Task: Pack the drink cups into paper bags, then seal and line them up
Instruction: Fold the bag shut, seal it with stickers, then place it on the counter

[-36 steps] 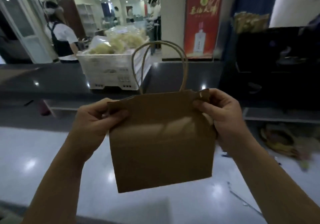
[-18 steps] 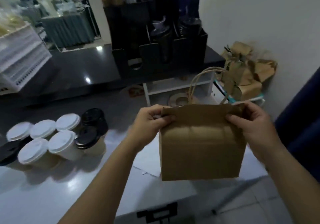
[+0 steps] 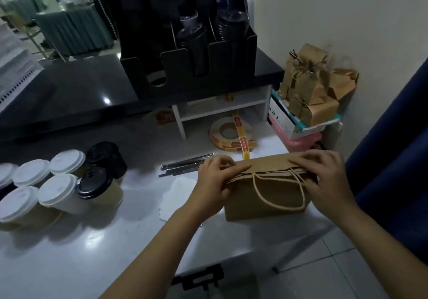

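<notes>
A brown paper bag point(image 3: 266, 197) stood upright on the white table point(image 3: 92, 240), close to its right front corner. Its top was folded over toward the person, and its twisted rope handles point(image 3: 279, 198) hung down the near face. The left hand point(image 3: 213, 183) pinched the left end of the fold, fingers curled over the top and thumb against the front. The right hand point(image 3: 328, 178) gripped the right end the same way.

To the left on the glossy tabletop sat a cluster of drink cups: several with white lids point(image 3: 58, 190) and two with black lids point(image 3: 102, 157), packed close together. Between the cups and the bag lay wrapped straws point(image 3: 185, 166) and a white paper sheet point(image 3: 178, 197). Just behind the bag lay a roll of yellow and red stickers point(image 3: 229, 134), with a loose strip trailing toward the bag.

A small white shelf point(image 3: 222, 106) stood behind the roll, under a raised black counter point(image 3: 69, 95) that carried a black organizer point(image 3: 185, 55) stocked with dark lids. At the table's right rear, crumpled brown bags point(image 3: 312, 85) were heaped on stacked boxes point(image 3: 291, 122) against a pale wall point(image 3: 335, 9). Dark blue fabric point(image 3: 393, 148) filled the right edge, and pale floor tiles point(image 3: 335, 264) showed below the table. The room was dim, with ceiling lights reflected on both surfaces.
</notes>
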